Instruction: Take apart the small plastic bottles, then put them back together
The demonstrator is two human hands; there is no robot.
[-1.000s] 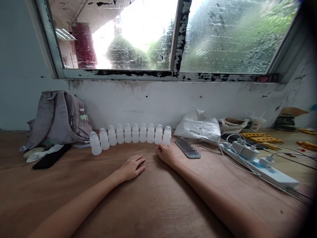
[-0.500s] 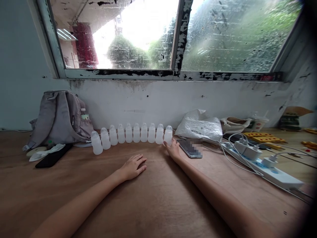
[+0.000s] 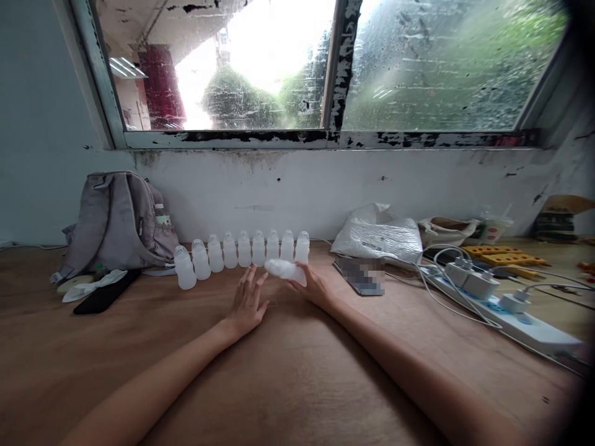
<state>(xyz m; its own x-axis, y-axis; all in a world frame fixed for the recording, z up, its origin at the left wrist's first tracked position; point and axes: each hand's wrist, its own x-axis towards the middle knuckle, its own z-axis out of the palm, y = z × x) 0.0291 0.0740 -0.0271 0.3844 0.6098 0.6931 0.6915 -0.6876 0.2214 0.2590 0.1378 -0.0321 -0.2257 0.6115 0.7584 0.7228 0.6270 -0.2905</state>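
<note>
My right hand (image 3: pixel 312 285) is closed round the base of a white translucent baby bottle (image 3: pixel 283 270), tilted onto its side above the table with its capped end pointing left. My left hand (image 3: pixel 250 298) is raised just left of that cap, fingers spread and holding nothing. Behind both hands, several more baby bottles (image 3: pixel 230 251) stand upright in a curved row, each with a clear cap. The held bottle partly covers the lower parts of the bottles behind it.
A grey backpack (image 3: pixel 118 223) leans on the wall at left, with a black phone (image 3: pixel 106 292) before it. To the right lie another phone (image 3: pixel 360 277), a silvery plastic bag (image 3: pixel 379 234) and a white power strip (image 3: pixel 534 328) with cables, on the wooden table (image 3: pixel 279 384).
My right hand has lifted the rightmost bottle out of the row, brought it nearer and leftward, and tipped it sideways. My left hand has risen, its fingers now spread toward the bottle.
</note>
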